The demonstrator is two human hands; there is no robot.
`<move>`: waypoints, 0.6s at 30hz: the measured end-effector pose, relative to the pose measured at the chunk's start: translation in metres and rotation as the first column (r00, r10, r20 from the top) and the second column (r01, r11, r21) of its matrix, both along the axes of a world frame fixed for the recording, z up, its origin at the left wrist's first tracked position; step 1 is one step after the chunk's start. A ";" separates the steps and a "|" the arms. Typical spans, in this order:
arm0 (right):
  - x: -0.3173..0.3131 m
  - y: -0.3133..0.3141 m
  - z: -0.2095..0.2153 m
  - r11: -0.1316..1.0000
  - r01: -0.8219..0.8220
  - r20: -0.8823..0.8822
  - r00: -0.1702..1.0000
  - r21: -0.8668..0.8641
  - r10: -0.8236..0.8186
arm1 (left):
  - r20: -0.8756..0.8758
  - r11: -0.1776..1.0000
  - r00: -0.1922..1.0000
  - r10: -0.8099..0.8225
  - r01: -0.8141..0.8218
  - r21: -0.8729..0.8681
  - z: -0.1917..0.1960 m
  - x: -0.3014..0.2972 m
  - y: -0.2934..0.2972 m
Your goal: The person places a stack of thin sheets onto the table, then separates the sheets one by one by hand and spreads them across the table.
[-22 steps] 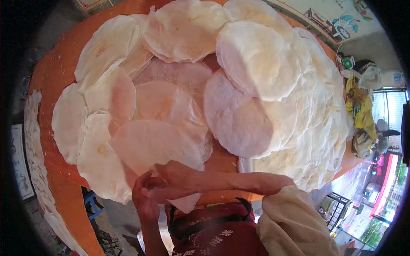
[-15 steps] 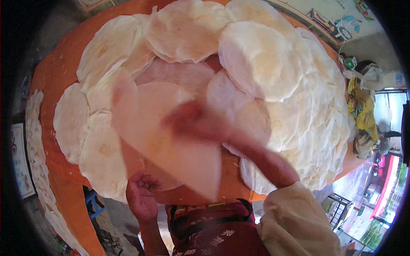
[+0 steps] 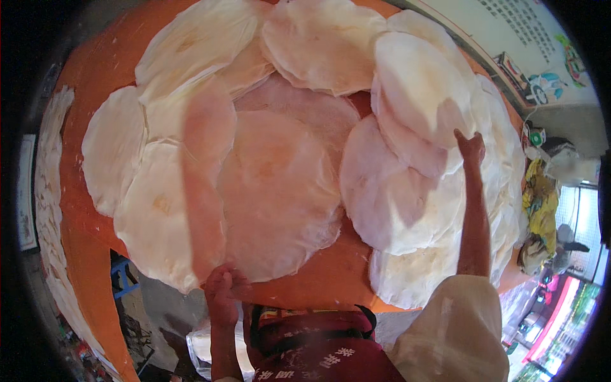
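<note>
Item: large round translucent pinkish wrapper sheet [image 3: 280, 197], lying at the near middle of the orange round table [image 3: 83, 210], overlapping the pale round sheets [image 3: 153, 210] on its left side. The left hand [image 3: 221, 294] is pinching its near edge with fingers closed; the right hand [image 3: 471, 148], fingers loosely bent and holding nothing, is pressing the white stacked sheets [image 3: 420, 95] at the table's right. Handling note: the sheet looks fragile, so keeping the pinch light and smoothing outward should be avoiding tears.

Lying thin, matt and papery, faintly translucent with wrinkled edges: pale round sheets [image 3: 280, 191]. Showing smooth, matt orange beneath: tabletop [image 3: 331, 280]. Hanging soft and woven at near right: cream cloth sleeve [image 3: 455, 331].
</note>
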State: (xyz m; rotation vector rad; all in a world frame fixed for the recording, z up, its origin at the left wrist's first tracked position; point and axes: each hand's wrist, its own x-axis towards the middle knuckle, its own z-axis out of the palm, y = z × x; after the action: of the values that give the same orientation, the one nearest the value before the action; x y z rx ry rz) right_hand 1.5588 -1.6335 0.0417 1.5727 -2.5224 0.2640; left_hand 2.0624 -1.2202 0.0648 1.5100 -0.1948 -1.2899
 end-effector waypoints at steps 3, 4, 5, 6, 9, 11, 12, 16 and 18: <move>0.104 0.008 -0.003 0.833 -0.426 -0.112 0.903 -0.352 0.414 | 0.032 0.999 0.999 -0.012 0.010 0.040 -0.004 -0.002 0.001; 0.139 0.003 -0.009 0.723 -0.551 -0.053 0.809 -0.417 0.586 | 0.007 1.000 1.000 -0.018 0.018 0.014 -0.003 -0.005 -0.001; 0.200 0.013 0.014 0.659 -0.635 0.164 0.658 -0.404 0.735 | -0.017 1.000 1.000 -0.021 0.021 -0.012 -0.003 -0.006 -0.002; 0.249 0.017 0.024 0.575 -0.741 0.219 0.533 -0.347 0.818 | -0.006 1.000 1.000 -0.007 0.007 -0.002 -0.003 -0.006 0.002; 0.330 -0.007 -0.015 0.493 -0.820 0.161 0.466 -0.291 0.870 | -0.032 1.000 0.999 0.005 -0.005 -0.007 -0.005 -0.009 0.004; 0.370 -0.013 -0.012 0.526 -0.822 0.115 0.514 -0.220 0.850 | -0.001 1.000 1.000 -0.013 0.013 0.003 -0.005 -0.008 0.008; 0.382 -0.018 -0.011 0.564 -0.813 0.063 0.562 -0.146 0.825 | 0.002 1.000 1.000 -0.004 0.004 0.002 -0.004 -0.006 0.010; 0.393 -0.052 -0.041 0.483 -0.873 -0.171 0.487 -0.066 0.857 | -0.010 0.995 0.997 0.078 -0.078 0.060 -0.002 -0.002 0.029; 0.400 -0.059 -0.012 0.485 -0.873 -0.074 0.481 0.049 0.874 | 0.000 0.992 0.993 0.116 -0.116 0.054 0.000 0.002 0.041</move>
State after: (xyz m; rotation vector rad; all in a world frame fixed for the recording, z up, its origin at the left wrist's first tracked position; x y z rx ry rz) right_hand 1.9592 -1.6929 0.0296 2.6768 -1.3787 0.2735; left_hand 2.0647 -1.1792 0.0644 1.5416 -0.0692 -1.2129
